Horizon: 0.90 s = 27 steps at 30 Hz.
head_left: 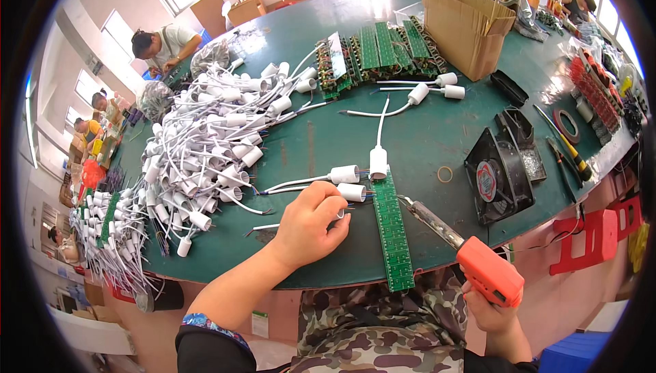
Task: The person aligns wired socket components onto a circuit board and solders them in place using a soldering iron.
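Nearest the viewer, the right hand rises from the lower edge, fingers wrapped around the orange grip of a soldering gun; the wrist is bent upward and the dark metal barrel slants up and to the left, its tip lying just beside the near end of a long green circuit strip. The left forearm enters from the lower left and crosses diagonally; the left hand rests palm-down on the green worktop, fingers curled and pinched around a thin white wire, though the exact contact point is hidden under the knuckles. Just beyond the fingertips lie two white lamp sockets on their sides, leads running left; a third socket stands at the far end of the circuit strip, its cable trailing away up the worktop. To the right, a yellow rubber band lies flat, near a black cooling fan tilted against a second black frame. To the left spreads a large heap of white sockets with cables. Farther off stands a row of green circuit boards, then an open cardboard box. At the far rim, other people sit at work
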Each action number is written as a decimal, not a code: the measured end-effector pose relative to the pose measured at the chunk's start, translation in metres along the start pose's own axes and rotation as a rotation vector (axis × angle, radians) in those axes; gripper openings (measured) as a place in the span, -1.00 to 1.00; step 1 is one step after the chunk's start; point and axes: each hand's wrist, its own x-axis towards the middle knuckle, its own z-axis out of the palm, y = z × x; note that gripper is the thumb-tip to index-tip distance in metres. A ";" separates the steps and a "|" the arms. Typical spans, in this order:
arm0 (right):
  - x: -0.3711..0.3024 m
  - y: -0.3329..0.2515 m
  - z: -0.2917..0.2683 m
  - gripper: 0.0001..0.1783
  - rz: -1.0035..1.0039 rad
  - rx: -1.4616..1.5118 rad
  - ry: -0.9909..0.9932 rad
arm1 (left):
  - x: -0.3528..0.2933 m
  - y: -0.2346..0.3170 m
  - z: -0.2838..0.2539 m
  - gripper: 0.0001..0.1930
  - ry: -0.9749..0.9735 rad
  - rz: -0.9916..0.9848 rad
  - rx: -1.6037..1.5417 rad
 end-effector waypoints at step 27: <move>0.016 0.021 -0.006 -0.39 -0.203 -0.219 -0.153 | 0.021 0.001 0.040 -0.73 0.101 0.221 0.129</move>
